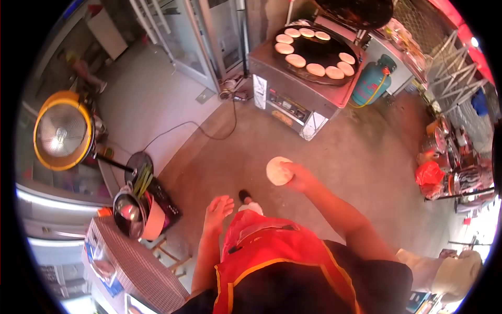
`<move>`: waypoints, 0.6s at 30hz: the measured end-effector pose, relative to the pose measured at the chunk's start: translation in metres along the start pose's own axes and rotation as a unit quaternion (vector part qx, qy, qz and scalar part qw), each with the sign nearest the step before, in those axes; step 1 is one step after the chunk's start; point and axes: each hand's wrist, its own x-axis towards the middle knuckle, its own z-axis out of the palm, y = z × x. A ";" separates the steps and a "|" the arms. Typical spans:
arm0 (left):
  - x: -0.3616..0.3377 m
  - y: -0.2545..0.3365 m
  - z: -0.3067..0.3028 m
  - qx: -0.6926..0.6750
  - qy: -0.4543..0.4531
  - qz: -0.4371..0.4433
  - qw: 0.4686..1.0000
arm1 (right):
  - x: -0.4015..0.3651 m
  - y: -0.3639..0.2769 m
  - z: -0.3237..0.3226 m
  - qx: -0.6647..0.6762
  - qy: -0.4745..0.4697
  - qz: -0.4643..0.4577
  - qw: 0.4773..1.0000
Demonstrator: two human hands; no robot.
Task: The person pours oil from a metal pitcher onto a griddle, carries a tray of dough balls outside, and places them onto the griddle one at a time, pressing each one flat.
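A round, pale flatbread (277,171) is held out in front of me by my right hand (298,177), its fingers closed on the edge. My left hand (219,208) hangs over the floor near the red apron (266,238), holding nothing, with its fingers somewhat apart. Ahead stands a boxy metal griddle (282,102) with a round dark hot plate (309,51). Several flatbreads (315,69) lie in a ring around the plate's rim. Its dark lid (355,11) is raised at the back.
A teal gas cylinder (372,81) with a yellow hose stands right of the griddle. At left are a yellow-rimmed fan (64,131), a pink bucket (155,221) and a checked-cloth table (130,261). A cable (209,137) crosses the floor. Goods crowd a rack (444,196) at right.
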 end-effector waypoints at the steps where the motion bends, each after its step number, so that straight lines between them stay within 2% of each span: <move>1: 0.019 0.003 0.006 0.008 -0.008 -0.014 1.000 | 0.006 -0.011 -0.014 0.006 0.026 -0.021 0.999; 2: 0.038 0.008 0.012 0.013 -0.018 -0.018 1.000 | 0.013 -0.022 -0.028 0.010 0.052 -0.042 0.998; 3: 0.060 0.014 0.019 0.019 -0.027 -0.022 0.999 | 0.007 -0.082 -0.012 0.162 0.087 0.024 0.983; 4: 0.081 0.021 0.024 0.024 -0.036 -0.027 0.999 | 0.010 -0.125 -0.003 0.311 0.117 0.089 0.939; 9: 0.200 0.071 0.068 0.040 -0.058 -0.026 0.997 | 0.076 -0.196 -0.067 0.322 0.160 0.043 0.932; 14: 0.285 0.127 0.103 0.053 -0.069 -0.050 0.995 | 0.147 -0.271 -0.106 0.240 0.222 -0.032 0.944; 18: 0.340 0.160 0.123 0.099 -0.068 -0.053 0.991 | 0.206 -0.309 -0.155 0.247 0.299 -0.043 0.921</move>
